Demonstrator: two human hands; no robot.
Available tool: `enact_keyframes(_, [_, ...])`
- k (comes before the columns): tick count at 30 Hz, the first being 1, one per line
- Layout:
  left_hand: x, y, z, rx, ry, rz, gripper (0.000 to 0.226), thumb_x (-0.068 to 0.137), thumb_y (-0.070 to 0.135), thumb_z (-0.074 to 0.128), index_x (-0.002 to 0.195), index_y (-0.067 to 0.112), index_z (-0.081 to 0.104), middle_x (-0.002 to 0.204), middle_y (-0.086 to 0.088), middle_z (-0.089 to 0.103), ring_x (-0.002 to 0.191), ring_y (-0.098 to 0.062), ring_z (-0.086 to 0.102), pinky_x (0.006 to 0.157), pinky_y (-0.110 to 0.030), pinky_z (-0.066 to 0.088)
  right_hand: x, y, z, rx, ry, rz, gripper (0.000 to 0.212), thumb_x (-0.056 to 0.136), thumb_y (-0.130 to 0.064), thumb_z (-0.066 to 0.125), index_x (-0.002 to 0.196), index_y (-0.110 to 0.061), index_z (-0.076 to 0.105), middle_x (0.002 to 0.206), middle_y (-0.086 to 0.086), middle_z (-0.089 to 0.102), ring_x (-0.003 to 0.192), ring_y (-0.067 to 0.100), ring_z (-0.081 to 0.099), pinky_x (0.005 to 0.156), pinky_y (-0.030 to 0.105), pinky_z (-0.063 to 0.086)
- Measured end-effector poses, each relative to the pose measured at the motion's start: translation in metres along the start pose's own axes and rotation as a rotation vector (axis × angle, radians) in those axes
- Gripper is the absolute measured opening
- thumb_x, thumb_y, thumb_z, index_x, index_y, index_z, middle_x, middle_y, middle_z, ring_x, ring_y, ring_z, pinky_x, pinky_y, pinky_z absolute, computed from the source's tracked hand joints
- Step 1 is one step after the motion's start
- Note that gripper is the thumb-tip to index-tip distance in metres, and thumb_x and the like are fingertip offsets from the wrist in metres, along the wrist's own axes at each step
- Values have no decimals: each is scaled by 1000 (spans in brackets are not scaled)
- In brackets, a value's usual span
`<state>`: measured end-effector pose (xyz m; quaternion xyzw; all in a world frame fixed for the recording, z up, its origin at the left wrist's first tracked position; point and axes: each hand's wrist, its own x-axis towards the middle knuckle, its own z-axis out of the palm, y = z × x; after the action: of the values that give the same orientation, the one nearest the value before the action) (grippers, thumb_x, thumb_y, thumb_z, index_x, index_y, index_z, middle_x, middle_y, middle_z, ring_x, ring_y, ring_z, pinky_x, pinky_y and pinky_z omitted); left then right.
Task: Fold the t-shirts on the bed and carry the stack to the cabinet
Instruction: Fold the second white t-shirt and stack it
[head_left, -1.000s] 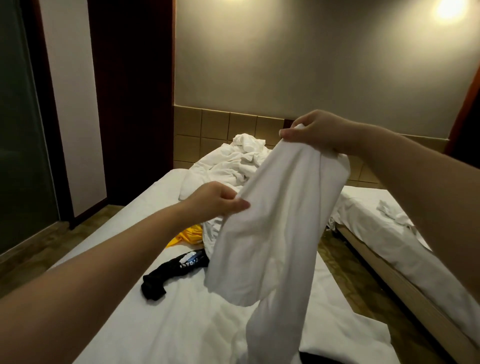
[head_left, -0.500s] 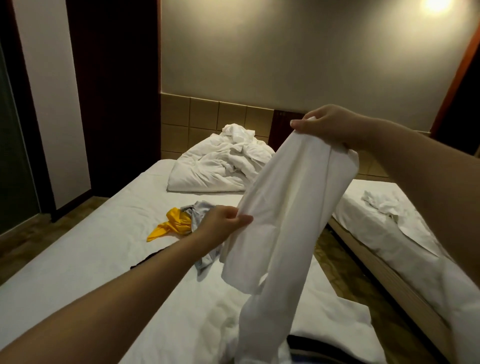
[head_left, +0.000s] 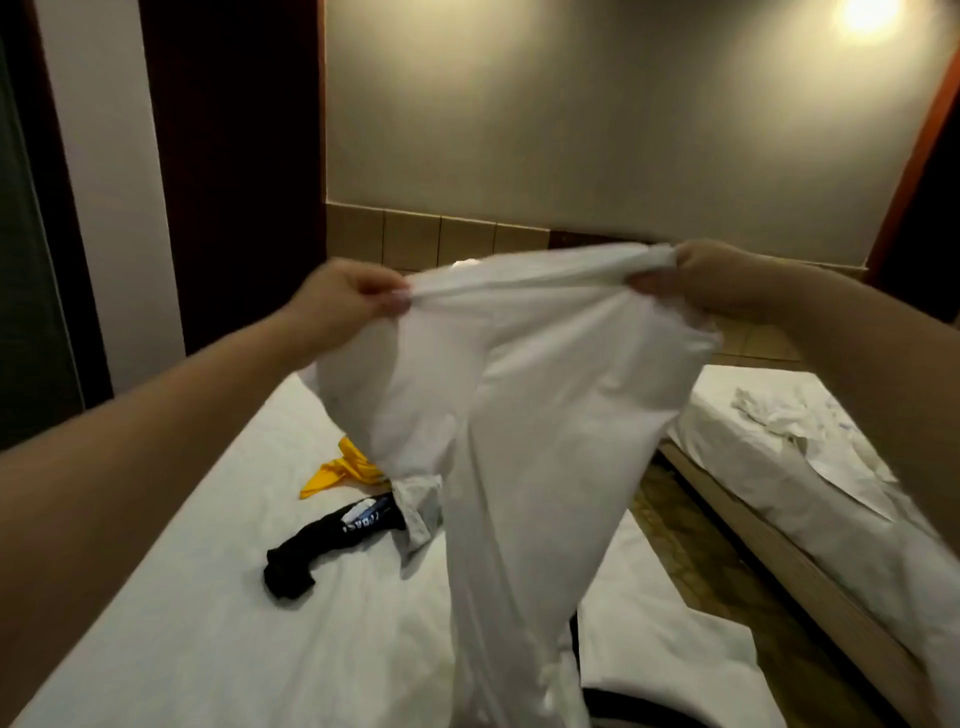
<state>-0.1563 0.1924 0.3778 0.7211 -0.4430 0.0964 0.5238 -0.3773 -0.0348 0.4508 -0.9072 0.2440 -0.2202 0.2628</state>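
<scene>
white tee held up, long axis vert.

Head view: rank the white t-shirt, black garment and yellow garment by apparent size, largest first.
1. white t-shirt, by far, though it is held up nearest the camera.
2. black garment.
3. yellow garment, partly hidden behind the white t-shirt, so its rank against the black one is unsure.

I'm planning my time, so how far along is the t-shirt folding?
Done: no folded stack plainly shows on the bed. In hand: left hand and right hand grip a white t-shirt by its top edge. Left: yellow garment, grey garment and black garment lie crumpled there; then stacking and carrying to the cabinet.
</scene>
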Motion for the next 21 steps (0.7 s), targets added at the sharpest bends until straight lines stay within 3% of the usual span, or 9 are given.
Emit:
enact_keyframes(3, [14, 23, -20, -30, 153, 66, 17, 90, 17, 58, 106, 14, 66, 72, 6, 61, 59, 5, 54, 57, -3, 38, -1, -18, -5, 146, 419, -173, 9, 91, -26, 60, 96, -19, 59, 74, -5, 57, 67, 8, 51, 43, 10, 35])
enact_keyframes(5, [11, 22, -19, 231, 92, 93, 20, 93, 23, 54, 101, 11, 68, 87, -7, 63, 76, -11, 56, 70, -19, 42, -1, -24, 0, 104, 408, -221, 22, 88, -26, 63, 107, -14, 65, 96, 1, 63, 85, 14, 54, 58, 6, 39])
enact_keyframes(6, [11, 17, -19, 311, 89, 81, 22, 93, 25, 53, 101, 11, 68, 92, -8, 63, 83, -18, 56, 75, -26, 41, -1, -23, 6, 1, 363, -220, 26, 87, -26, 65, 107, -10, 67, 102, 6, 66, 89, 16, 56, 67, 13, 40])
enact_keyframes(8, [13, 17, -28, 263, 142, 23, 21, 93, 24, 54, 101, 10, 68, 92, -6, 61, 87, -19, 54, 76, -25, 40, 1, -23, 6, -148, 392, -216, 27, 85, -27, 66, 104, -8, 70, 99, 12, 68, 89, 20, 58, 70, 22, 36])
enact_keyframes(11, [15, 22, -45, 61, 195, 27, 16, 91, 19, 57, 98, 10, 67, 86, -5, 60, 76, -13, 53, 63, -14, 41, 0, -42, -8, -34, 580, -231, 27, 84, -31, 66, 103, -13, 71, 98, 12, 68, 85, 18, 59, 70, 25, 42])
enact_keyframes(14, [10, 21, -48, 295, 81, 50, 16, 91, 19, 57, 100, 10, 68, 88, -4, 60, 82, -15, 53, 68, -25, 38, -1, -55, -8, -139, 433, -246, 23, 84, -32, 67, 94, -12, 71, 90, 17, 65, 66, 13, 51, 57, 19, 37])
enact_keyframes(16, [9, 20, -56, 311, 122, 8, 16, 90, 18, 58, 101, 12, 68, 90, -3, 58, 84, -16, 51, 67, -25, 37, -2, -55, -3, -220, 418, -257, 22, 86, -33, 65, 94, -14, 70, 86, 17, 63, 75, 16, 51, 64, 25, 34])
enact_keyframes(19, [7, 18, -64, 330, 98, -17, 15, 91, 18, 56, 100, 12, 66, 90, -4, 59, 86, -18, 53, 68, -25, 41, -2, -54, 7, -64, 405, -277, 23, 90, -30, 60, 104, -14, 69, 88, 7, 59, 80, 14, 52, 68, 22, 36])
enact_keyframes(21, [3, 16, -63, 373, 11, -22, 12, 93, 17, 53, 98, 12, 64, 87, -3, 57, 83, -19, 54, 66, -25, 45, -3, -55, 15, -8, 361, -268, 20, 92, -27, 57, 107, -18, 66, 86, 2, 59, 70, 6, 55, 61, 15, 40])
